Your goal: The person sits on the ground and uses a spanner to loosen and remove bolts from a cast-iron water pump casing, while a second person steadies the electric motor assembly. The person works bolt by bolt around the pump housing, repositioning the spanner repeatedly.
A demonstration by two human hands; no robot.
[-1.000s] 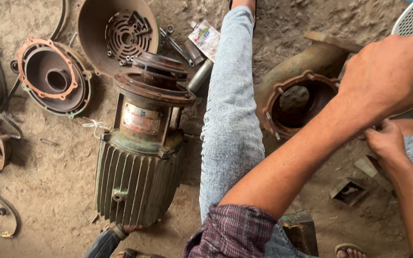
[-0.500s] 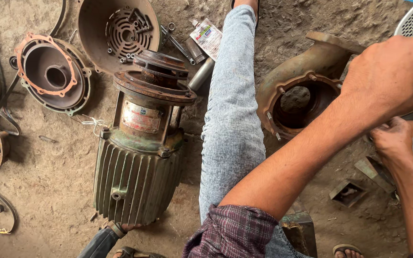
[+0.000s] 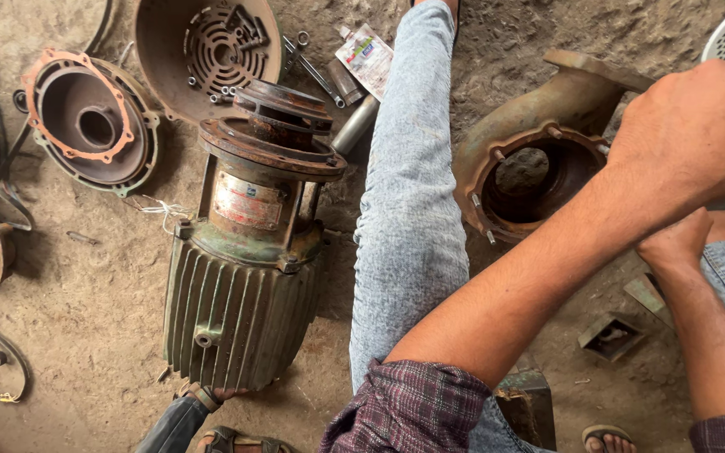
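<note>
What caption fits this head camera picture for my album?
Both hands, left hand above right hand, meet beside a rusty pump casing, a green finned motor lying nearby.

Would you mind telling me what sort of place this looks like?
Probably a motor or pump repair workshop: a stripped green finned motor lies on the dirt floor, with a rusty pump casing and a fan cover holding loose bolts nearby.

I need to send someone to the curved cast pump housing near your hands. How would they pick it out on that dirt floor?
Start at the big green finned motor lying on the dirt floor, then cross the outstretched jeans leg to its far side. The pump housing lies there, just below the left hand. Unlike the flat orange-rimmed end cover and the perforated fan cowl, it is a rusty snail-shaped casting with studs around its round opening.
</note>
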